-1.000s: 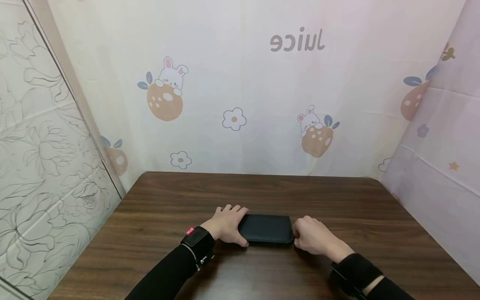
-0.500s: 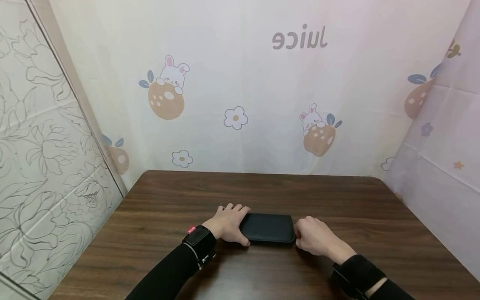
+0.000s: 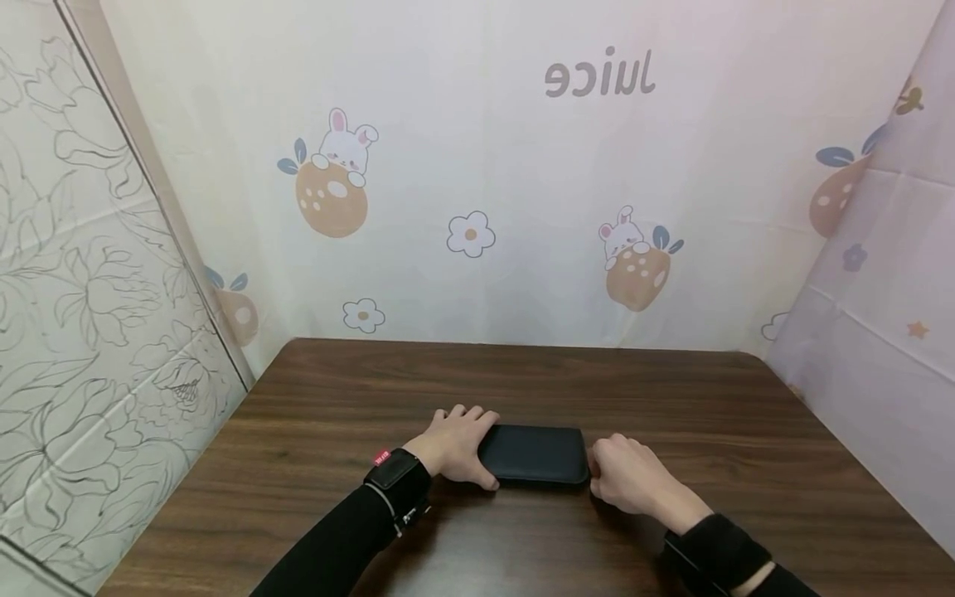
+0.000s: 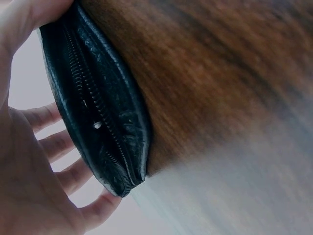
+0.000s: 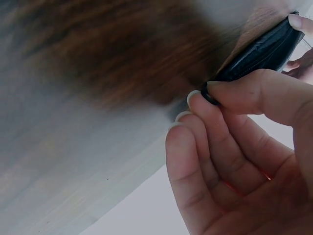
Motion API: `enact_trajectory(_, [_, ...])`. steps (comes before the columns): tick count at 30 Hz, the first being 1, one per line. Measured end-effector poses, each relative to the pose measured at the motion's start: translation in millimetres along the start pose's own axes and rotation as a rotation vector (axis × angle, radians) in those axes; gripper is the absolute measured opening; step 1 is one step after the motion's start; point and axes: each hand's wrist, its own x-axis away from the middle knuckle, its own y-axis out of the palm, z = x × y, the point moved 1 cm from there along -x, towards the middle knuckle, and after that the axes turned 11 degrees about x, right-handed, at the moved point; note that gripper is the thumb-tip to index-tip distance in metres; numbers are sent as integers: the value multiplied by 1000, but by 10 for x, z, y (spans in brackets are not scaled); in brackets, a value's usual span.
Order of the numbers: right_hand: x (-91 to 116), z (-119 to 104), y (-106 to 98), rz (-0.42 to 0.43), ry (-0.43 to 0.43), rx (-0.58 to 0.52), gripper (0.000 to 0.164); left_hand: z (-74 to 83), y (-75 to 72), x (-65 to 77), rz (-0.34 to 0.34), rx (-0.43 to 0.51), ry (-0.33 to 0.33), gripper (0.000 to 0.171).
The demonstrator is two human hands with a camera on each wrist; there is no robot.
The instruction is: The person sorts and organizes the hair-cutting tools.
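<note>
A dark zip wallet (image 3: 534, 455) lies on the brown wooden table. My left hand (image 3: 457, 448) grips its left end, thumb on the near edge and fingers spread along the far side. In the left wrist view, the side of the wallet (image 4: 105, 107) shows two rows of zip teeth (image 4: 80, 73) standing apart, with a dark gap between them. At the opposite end, the thumb and forefinger of my right hand (image 3: 630, 474) pinch a small black tab (image 5: 209, 96); the other fingers are curled under. Much of the tab is hidden by the fingertips.
The wooden table (image 3: 373, 373) reaches back to a pale curtain (image 3: 418, 166) printed with rabbits and fruit. A flower-patterned panel (image 3: 97, 332) stands along the left, and another pale curtain (image 3: 888, 315) hangs on the right. Both wrists wear black straps (image 3: 399, 485).
</note>
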Motion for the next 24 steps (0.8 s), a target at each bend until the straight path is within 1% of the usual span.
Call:
enact_trajectory(8, [40,-6,12,-10,0,-22,20,12,3,3,4,-1,3,93])
enact_trajectory(17, [73,-12,20,21,-13,-11,21,21,16,1,9,8,4,90])
enact_trajectory(24, [90,-7,26,42,-20,-7,20,20,12,-4,10,-5,-1,91])
